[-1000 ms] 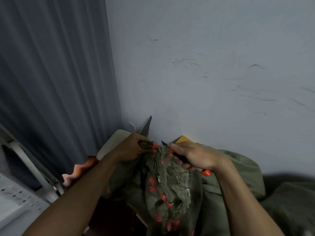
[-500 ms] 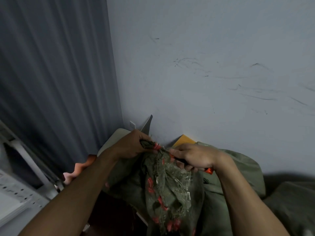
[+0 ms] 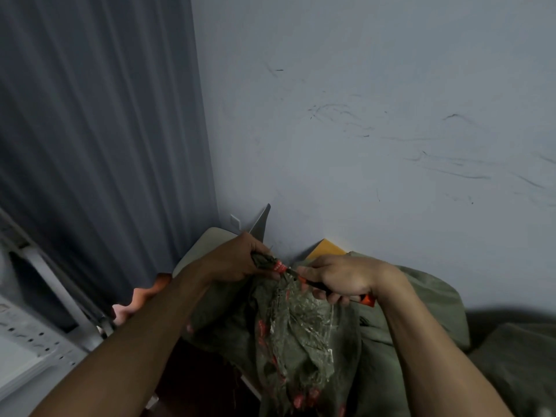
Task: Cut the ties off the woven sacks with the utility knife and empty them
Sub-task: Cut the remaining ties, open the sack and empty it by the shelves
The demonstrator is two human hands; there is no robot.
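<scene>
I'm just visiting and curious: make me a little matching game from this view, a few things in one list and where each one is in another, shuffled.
Things:
1. left hand
2. utility knife
3. curtain
4. yellow card

Places:
A. against the wall, behind the right hand
B. clutching the sack's bunched neck
C. hanging at far left
D. gripped in the right hand

Pairs: 1-B, 2-D, 3-C, 4-A

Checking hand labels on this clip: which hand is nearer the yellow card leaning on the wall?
Right. The right hand, gripping the utility knife, sits just below the yellow card; the left hand holds the sack's neck farther left.
</scene>
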